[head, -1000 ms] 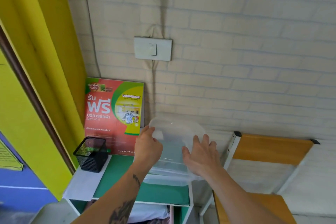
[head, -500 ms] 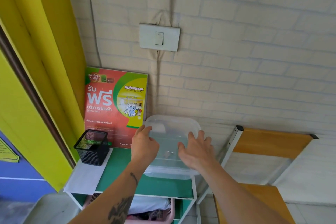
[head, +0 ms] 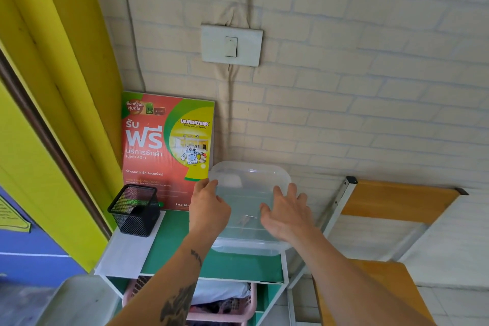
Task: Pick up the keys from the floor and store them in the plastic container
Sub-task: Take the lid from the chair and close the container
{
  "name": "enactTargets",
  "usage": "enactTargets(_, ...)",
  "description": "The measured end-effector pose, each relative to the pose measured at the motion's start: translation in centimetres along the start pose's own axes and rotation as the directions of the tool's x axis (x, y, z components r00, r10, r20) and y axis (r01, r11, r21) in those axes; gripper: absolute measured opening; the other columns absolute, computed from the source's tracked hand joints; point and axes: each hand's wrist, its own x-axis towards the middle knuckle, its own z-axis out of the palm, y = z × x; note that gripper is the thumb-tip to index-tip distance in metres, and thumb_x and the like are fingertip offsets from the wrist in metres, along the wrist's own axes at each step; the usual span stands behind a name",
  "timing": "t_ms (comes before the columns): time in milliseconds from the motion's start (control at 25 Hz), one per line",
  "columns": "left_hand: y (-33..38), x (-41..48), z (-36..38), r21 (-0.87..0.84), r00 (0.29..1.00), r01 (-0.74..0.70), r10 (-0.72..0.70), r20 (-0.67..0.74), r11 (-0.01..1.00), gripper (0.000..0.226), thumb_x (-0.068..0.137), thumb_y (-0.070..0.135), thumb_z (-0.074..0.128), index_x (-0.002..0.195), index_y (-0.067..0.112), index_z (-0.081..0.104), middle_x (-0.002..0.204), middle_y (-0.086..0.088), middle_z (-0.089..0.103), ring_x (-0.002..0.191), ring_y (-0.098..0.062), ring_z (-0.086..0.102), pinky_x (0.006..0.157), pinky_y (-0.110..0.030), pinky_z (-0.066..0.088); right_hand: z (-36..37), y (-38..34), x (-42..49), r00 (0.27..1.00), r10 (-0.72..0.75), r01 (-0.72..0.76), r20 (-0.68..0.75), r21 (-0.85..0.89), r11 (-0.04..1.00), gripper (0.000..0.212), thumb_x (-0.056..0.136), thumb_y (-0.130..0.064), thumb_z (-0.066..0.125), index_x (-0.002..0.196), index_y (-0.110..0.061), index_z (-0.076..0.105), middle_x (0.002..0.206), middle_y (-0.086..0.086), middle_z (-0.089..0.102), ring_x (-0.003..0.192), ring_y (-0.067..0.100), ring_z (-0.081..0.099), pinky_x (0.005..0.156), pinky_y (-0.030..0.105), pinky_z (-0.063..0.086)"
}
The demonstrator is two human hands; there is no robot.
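Observation:
A clear plastic container (head: 247,243) stands on the green top of a small shelf unit, with its translucent lid (head: 248,182) lying on it. Through the lid I make out the metal keys (head: 247,218) on the container's bottom. My left hand (head: 209,209) rests on the lid's left edge, its fingers curled over the rim. On the lid's right half lies my right hand (head: 287,213), flat, with the fingers spread.
A black mesh pen holder (head: 135,210) stands left of the container on a white sheet. A red and green laundry poster (head: 166,145) leans on the brick wall behind. A wooden chair (head: 397,201) stands to the right, a pink basket (head: 222,304) below.
The lid, tilted up a second ago, has come down flat onto the container under both hands. The view has moved closer.

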Motion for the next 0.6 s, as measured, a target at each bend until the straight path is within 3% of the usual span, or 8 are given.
enactTargets(280,-1.0,0.4,0.4,0.228,0.996,-0.092,0.086,0.039,0.969,0.048,0.089,0.007,0.048,0.137,0.012,0.049,0.148,-0.008,0.041,0.130,-0.028,0.045,0.104,-0.042,0.043,-0.3,0.8,0.4,0.999,-0.031,0.031,0.022,0.001,1.000,0.064,0.096,-0.053,0.036,0.149,-0.019,0.028,0.153,0.011,0.020,0.132,0.036,0.030,0.104,0.050,0.038)
enactTargets(400,-1.1,0.9,0.7,0.380,0.961,-0.270,0.272,0.051,0.884,0.047,0.083,0.011,0.051,0.130,0.011,0.055,0.143,-0.011,0.046,0.129,-0.030,0.044,0.107,-0.043,0.041,-0.5,0.9,1.2,0.996,-0.059,0.058,-0.072,-0.007,0.998,0.061,0.096,-0.050,0.038,0.148,-0.019,0.032,0.160,0.012,0.013,0.142,0.036,0.020,0.110,0.052,0.030)
enactTargets(480,-0.9,1.9,0.8,0.419,0.902,-0.429,0.407,0.145,0.800,0.049,0.083,0.017,0.048,0.131,0.010,0.052,0.145,-0.011,0.046,0.134,-0.031,0.042,0.111,-0.042,0.037,-0.2,0.9,1.8,0.992,-0.101,0.103,-0.078,0.018,0.995,0.064,0.098,-0.048,0.036,0.153,-0.019,0.021,0.165,0.013,0.000,0.150,0.036,0.004,0.118,0.051,0.020)
enactTargets(600,-1.4,3.1,1.0,0.451,0.847,-0.530,0.426,0.318,0.718,0.060,0.090,0.031,0.036,0.146,0.010,0.033,0.159,-0.012,0.026,0.149,-0.029,0.016,0.123,-0.042,0.015,1.0,1.2,2.3,0.983,-0.182,0.183,-0.037,0.010,0.983,0.072,0.100,-0.052,0.030,0.157,-0.021,0.000,0.165,0.012,-0.019,0.151,0.030,-0.016,0.123,0.049,0.003)
